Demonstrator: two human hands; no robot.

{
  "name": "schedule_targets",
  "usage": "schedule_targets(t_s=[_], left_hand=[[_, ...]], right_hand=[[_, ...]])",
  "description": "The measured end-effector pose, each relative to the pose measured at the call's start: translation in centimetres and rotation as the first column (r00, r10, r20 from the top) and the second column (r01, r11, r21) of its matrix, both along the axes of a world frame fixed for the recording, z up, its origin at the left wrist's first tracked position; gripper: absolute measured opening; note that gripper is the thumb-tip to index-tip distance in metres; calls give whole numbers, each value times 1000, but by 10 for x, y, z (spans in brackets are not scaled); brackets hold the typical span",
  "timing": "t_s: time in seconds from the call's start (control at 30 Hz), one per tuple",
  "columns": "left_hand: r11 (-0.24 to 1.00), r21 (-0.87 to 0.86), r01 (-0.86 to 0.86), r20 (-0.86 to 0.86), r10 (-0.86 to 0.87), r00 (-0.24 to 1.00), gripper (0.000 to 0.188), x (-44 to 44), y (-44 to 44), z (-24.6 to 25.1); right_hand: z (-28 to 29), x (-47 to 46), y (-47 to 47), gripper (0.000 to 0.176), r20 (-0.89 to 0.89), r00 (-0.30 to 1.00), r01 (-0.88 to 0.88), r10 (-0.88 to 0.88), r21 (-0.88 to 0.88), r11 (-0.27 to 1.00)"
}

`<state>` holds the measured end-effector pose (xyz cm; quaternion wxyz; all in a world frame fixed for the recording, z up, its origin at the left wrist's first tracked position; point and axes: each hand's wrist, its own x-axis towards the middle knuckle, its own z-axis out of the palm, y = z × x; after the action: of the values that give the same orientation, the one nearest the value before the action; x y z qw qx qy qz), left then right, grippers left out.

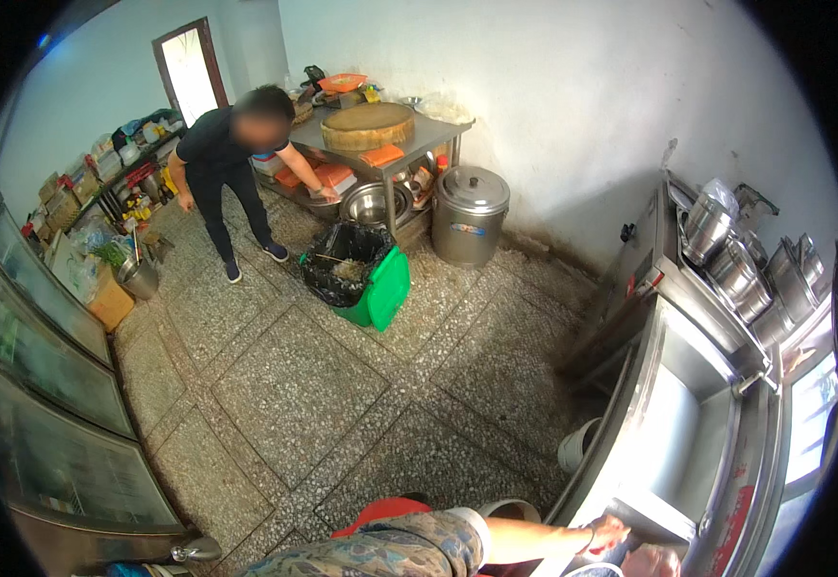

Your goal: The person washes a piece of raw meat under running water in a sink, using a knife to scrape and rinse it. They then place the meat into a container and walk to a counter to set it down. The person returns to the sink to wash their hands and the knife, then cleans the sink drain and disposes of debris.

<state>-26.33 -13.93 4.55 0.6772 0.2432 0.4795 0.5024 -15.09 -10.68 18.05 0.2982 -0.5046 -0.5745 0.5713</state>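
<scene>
My left hand is at the lower right, over the near end of a stainless steel sink. Its fingers are bent, and whether they grip anything is unclear. A band circles the wrist, and the sleeve is patterned. Just below the hand, the rim of a round container shows at the picture's edge. Beside it lies a pale pink, rounded shape, cut off by the edge; I cannot tell whether it is my right hand or a piece of meat.
A co-worker bends beside a steel table bearing a round wooden chopping block. A lined green bin and a lidded steel pot stand on the floor. Glass-fronted cabinets line the left; steel pots sit right.
</scene>
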Motion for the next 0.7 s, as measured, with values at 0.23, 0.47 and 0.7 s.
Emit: schedule_targets(t_s=[0.23,0.47,0.7], left_hand=[[986,131,102,440,-150,886,59,-33,-36,66],[973,129,-193,620,73,781,28,-35,-48,69],[912,345,-222,780,-147,609,22,-24,-13,95]], right_hand=[[2,-19,7,26,-2,996,-85,85,65,994],[-3,-20,0,24,18,991,-136,135,73,988],[24,-6,24,28,-43,999,1,7,187,982]])
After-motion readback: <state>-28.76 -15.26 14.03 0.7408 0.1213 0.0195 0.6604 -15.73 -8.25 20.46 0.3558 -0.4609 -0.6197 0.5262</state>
